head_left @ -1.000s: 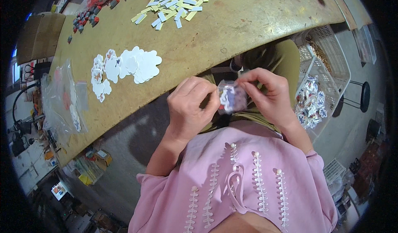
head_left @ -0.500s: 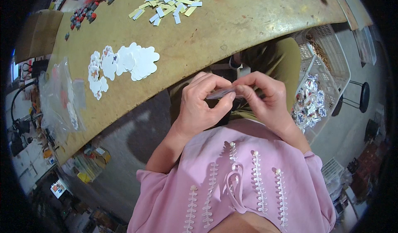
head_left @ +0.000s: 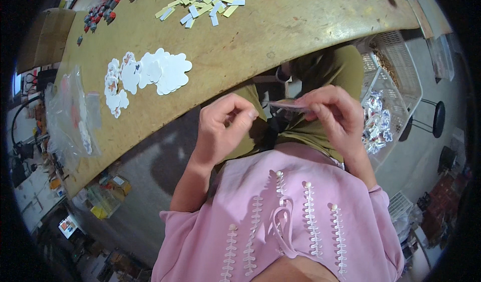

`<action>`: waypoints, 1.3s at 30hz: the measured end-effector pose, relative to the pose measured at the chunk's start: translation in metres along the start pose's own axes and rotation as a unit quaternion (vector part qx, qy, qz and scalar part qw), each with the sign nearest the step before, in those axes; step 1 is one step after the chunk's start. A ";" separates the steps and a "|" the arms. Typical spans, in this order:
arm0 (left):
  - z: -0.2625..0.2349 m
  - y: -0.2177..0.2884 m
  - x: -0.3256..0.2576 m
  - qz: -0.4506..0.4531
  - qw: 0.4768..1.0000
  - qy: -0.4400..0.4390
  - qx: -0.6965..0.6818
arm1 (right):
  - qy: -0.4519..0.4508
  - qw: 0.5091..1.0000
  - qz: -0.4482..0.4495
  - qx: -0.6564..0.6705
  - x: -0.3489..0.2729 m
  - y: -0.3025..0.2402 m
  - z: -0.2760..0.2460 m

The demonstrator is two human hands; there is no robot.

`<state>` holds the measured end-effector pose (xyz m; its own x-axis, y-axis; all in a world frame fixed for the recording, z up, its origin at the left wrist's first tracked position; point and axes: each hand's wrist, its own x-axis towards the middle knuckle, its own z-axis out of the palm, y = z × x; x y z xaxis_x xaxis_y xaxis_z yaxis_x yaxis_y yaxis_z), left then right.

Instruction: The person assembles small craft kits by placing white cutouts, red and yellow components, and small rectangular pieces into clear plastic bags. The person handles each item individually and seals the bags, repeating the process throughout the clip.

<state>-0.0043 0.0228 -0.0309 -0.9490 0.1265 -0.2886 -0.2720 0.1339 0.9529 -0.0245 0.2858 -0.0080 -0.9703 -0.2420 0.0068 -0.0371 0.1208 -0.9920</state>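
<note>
The clear packet (head_left: 286, 104) was off the counter (head_left: 240, 51), on the wearer's side of its edge, pinched at one end by the closed fingers of the right hand (head_left: 340, 117); a light edge grip was judged best against creasing. Its long axis ran crosswise, free end pointing toward the left hand (head_left: 220, 124), whose fingers were drawn together just apart from it, holding nothing visible. White cutouts (head_left: 173, 74) lay on the counter.

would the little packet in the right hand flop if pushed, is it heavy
The little packet is probably fairly stiff, as it juts out nearly straight from the right hand, and likely light, since it looks thin edge-on.
</note>
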 end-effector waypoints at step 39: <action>-0.281 -0.022 -0.032 0.098 0.678 0.542 0.486 | 0.063 0.781 0.177 -0.596 -0.060 0.087 -0.204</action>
<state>-0.0128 -0.2604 -0.0170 -0.6544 -0.4908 0.5752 -0.3905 0.8708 0.2988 -0.0187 0.5076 -0.0690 -0.9831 0.0976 -0.1550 0.1158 0.9868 -0.1130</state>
